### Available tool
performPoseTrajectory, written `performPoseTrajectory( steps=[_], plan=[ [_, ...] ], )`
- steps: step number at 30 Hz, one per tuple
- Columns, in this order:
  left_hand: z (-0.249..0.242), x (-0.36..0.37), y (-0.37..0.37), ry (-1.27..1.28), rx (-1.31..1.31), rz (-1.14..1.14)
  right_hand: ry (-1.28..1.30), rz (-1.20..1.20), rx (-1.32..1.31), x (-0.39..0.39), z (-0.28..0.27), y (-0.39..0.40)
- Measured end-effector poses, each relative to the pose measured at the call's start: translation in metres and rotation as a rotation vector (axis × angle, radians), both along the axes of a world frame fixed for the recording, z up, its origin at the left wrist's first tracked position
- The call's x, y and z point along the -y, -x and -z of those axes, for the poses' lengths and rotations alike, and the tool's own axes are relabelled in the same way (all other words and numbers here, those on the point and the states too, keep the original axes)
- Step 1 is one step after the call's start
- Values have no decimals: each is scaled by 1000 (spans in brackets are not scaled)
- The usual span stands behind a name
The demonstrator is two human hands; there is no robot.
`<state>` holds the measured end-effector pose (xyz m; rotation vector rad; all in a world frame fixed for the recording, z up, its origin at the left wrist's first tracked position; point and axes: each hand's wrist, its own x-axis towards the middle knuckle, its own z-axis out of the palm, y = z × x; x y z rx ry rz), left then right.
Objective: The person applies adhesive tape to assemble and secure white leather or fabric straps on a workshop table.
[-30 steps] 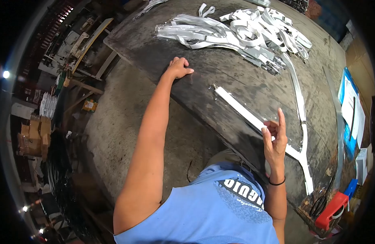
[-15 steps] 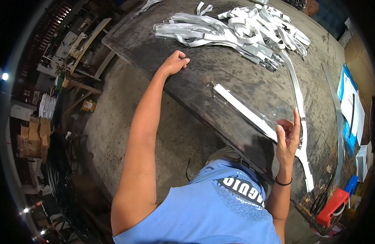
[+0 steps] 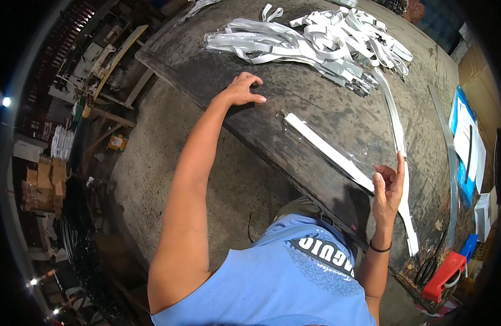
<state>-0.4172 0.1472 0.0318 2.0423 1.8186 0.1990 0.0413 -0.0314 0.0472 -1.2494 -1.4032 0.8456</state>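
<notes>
My left hand (image 3: 243, 91) hovers over the dark table's near edge with thumb and fingers apart, holding nothing. To its right lies a white strap (image 3: 327, 152), folded flat, apparently in clear plastic, with a small metal end. My right hand (image 3: 389, 190) is at that strap's lower end, index finger raised and thumb apart from it. Behind the right hand runs a long white strap (image 3: 391, 111), reaching from the pile down to the table's right side. Whether the right hand touches either strap is hidden.
A heap of white lanyard-like straps (image 3: 337, 41), some in clear plastic, covers the table's far part. On the right are a metal ruler-like strip (image 3: 448, 141), a blue package with papers (image 3: 466, 146), and a red tape dispenser (image 3: 443, 276). The wooden table edge (image 3: 272, 163) runs diagonally.
My left hand has moved slightly right and lower, its fingers spreading wider. My right hand has shifted slightly down. The straps lie almost as before.
</notes>
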Motion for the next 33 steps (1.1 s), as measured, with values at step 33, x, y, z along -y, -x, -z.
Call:
performPoseTrajectory(
  steps=[33],
  plan=[
    [5,65,3,84,782,-652,-27,22,99,12,17,-2]
  ],
)
